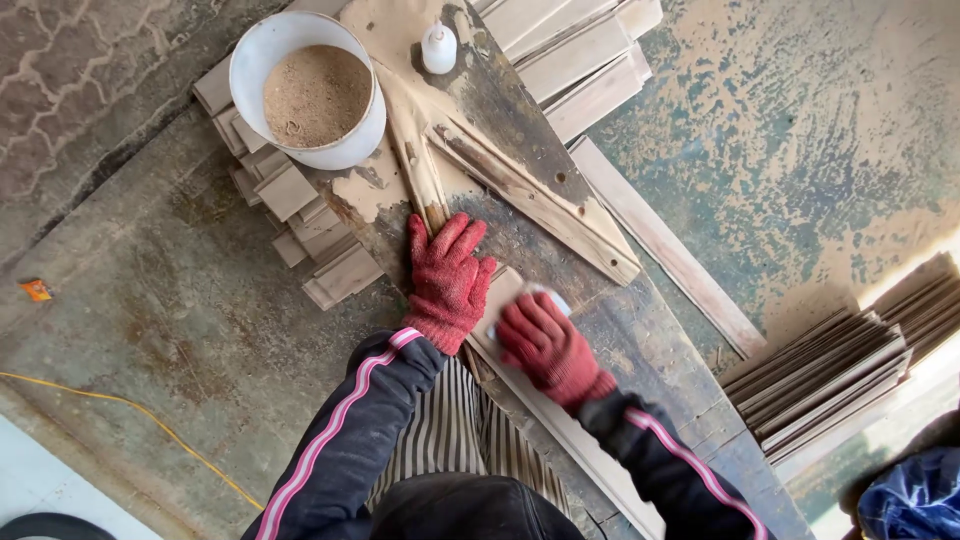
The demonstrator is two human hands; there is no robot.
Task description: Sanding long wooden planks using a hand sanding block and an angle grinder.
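Now you are pressing one long wooden strip [560, 420] flat with both gloved hands.

Your left hand [447, 280] is lying with fingers spread flat just beyond the strip's far end, gripping nothing, its fingertips touching a tapered batten. Your right hand [545, 345] is curling over a small pale pad [553, 297] on the strip; how tightly it is closing I cannot tell. The strip is running under your right fingers, its long axis slanting from your left fingers back towards your right elbow, so the right hand is nearer. Beyond your fingertips are sitting one white bucket [305, 90] of sawdust and one small white bottle [438, 47]; two stacks of slats are lying apart.
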